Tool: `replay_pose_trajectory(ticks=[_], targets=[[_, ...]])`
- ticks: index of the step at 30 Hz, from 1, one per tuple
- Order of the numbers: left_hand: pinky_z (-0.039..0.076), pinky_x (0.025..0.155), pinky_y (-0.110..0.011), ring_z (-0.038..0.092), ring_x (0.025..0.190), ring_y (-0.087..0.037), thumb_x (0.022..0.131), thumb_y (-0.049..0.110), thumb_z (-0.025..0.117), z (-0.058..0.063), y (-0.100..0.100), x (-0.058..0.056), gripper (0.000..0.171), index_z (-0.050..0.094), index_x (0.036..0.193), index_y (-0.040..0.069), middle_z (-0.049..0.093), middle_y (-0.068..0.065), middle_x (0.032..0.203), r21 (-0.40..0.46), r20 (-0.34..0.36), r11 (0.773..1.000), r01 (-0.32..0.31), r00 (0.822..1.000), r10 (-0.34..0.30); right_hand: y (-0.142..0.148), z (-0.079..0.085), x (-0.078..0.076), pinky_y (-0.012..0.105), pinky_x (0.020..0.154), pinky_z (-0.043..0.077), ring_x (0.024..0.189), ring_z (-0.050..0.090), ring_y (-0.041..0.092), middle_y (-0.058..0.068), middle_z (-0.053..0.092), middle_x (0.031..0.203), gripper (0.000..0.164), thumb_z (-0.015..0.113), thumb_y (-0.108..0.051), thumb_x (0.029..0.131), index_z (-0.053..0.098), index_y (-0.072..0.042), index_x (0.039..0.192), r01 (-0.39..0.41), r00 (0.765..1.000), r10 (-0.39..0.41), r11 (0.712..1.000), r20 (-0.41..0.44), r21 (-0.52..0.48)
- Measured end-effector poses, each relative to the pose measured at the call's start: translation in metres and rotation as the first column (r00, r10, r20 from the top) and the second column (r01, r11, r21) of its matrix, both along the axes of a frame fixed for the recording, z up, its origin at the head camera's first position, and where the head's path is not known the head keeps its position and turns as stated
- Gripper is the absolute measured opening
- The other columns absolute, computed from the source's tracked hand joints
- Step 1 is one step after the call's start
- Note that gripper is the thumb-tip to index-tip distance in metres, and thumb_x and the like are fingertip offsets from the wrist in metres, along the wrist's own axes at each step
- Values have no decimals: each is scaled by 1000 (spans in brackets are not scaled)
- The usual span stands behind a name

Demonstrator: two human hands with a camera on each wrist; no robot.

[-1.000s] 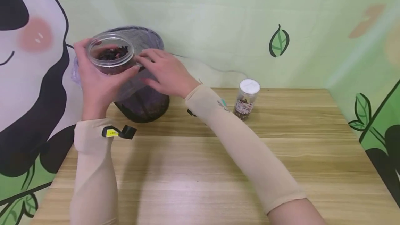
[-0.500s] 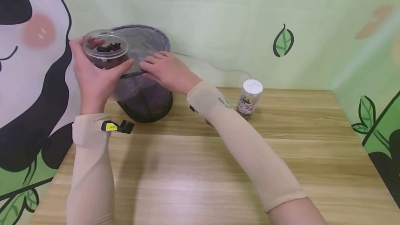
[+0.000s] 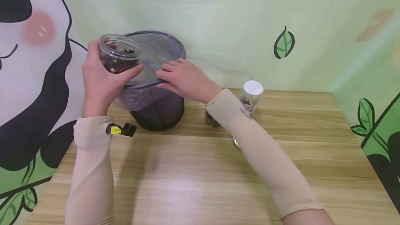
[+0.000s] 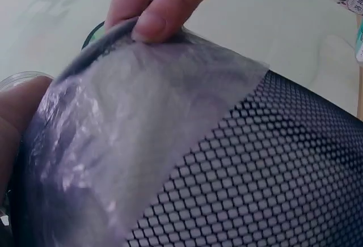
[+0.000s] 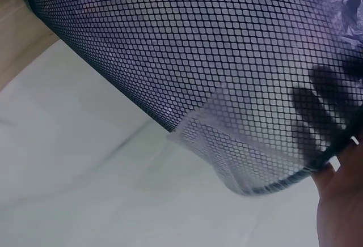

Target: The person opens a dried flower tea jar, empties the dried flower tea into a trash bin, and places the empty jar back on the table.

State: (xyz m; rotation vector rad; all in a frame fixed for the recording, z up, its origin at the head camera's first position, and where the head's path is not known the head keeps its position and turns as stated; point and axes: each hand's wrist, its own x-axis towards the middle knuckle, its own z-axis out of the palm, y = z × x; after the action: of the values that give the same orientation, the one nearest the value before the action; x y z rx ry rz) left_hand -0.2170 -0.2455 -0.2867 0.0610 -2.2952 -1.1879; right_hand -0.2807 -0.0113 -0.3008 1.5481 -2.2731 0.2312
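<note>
The left hand (image 3: 103, 79) was spread wide around a clear round tub (image 3: 119, 56) and held it, with the thumb on the side nearer the right hand (image 3: 190, 81). Dark dried bits (image 3: 115, 64) lay inside the tub, in front of the left palm. The tub leaned a bit toward the right hand, and in the head view it was in front of the left edge of a dark mesh bin (image 3: 159, 115). I cannot tell if the tub touched the bin.

The right hand had a narrow grip: it pinched the bin's rim (image 4: 99, 46), with a thin see-through bag (image 4: 125, 111) folded over it. The thumb pressed the bag from the outside, and the other fingers went over the edge, into the bin.

Below the two hands, the bin's bottom was on a wooden table (image 3: 187, 176). To the right of the right hand stood a clear jar with a white lid (image 3: 253, 88). A small jar (image 3: 212, 119) was just under the right wrist, partly hidden by the right sleeve (image 3: 262, 152).
</note>
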Motion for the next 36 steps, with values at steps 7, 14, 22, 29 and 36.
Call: replay_pose_trajectory(ticks=[7, 14, 22, 29, 36], targets=[[51, 103, -33, 59, 123, -17, 72, 39, 94, -1, 8, 3, 95, 38, 147, 22, 62, -4, 138, -38, 51, 999, 27, 998, -25, 11, -9, 1, 39, 87, 47, 91, 59, 25, 3, 64, 91, 32, 61, -42, 103, 67, -11, 99, -47, 999, 50, 992, 20, -114], [46, 104, -50, 58, 128, -24, 71, 47, 93, -6, 5, 4, 94, 45, 148, 23, 62, -6, 142, -89, 49, 996, 16, 999, -12, 5, -16, -1, 37, 85, 48, 91, 63, 23, 3, 72, 95, 36, 66, -44, 99, 74, -9, 103, -49, 998, 56, 983, 34, -178], [43, 100, -61, 57, 129, -38, 72, 56, 86, -7, 1, 2, 98, 45, 152, 16, 61, -16, 143, -241, 69, 970, -38, 996, 56, -2, -20, -3, 37, 84, 45, 88, 59, 23, 1, 68, 90, 39, 68, -48, 97, 71, -9, 96, -29, 999, 35, 977, 26, -213], [44, 92, -64, 59, 123, -44, 71, 60, 84, -8, 3, -1, 99, 48, 151, 14, 64, -19, 138, -342, 95, 939, -35, 993, 72, 1, -19, -2, 37, 81, 43, 85, 54, 22, 1, 64, 86, 38, 70, -48, 96, 67, -11, 91, 3, 998, 9, 978, 54, -207], [45, 85, -63, 61, 117, -46, 68, 59, 86, -8, -2, 1, 93, 56, 143, 12, 69, -18, 132, -404, 74, 914, -37, 995, 72, -4, -19, -2, 37, 82, 44, 88, 55, 22, 0, 66, 88, 36, 69, -47, 97, 66, -12, 90, 9, 998, 5, 980, 70, -197]])
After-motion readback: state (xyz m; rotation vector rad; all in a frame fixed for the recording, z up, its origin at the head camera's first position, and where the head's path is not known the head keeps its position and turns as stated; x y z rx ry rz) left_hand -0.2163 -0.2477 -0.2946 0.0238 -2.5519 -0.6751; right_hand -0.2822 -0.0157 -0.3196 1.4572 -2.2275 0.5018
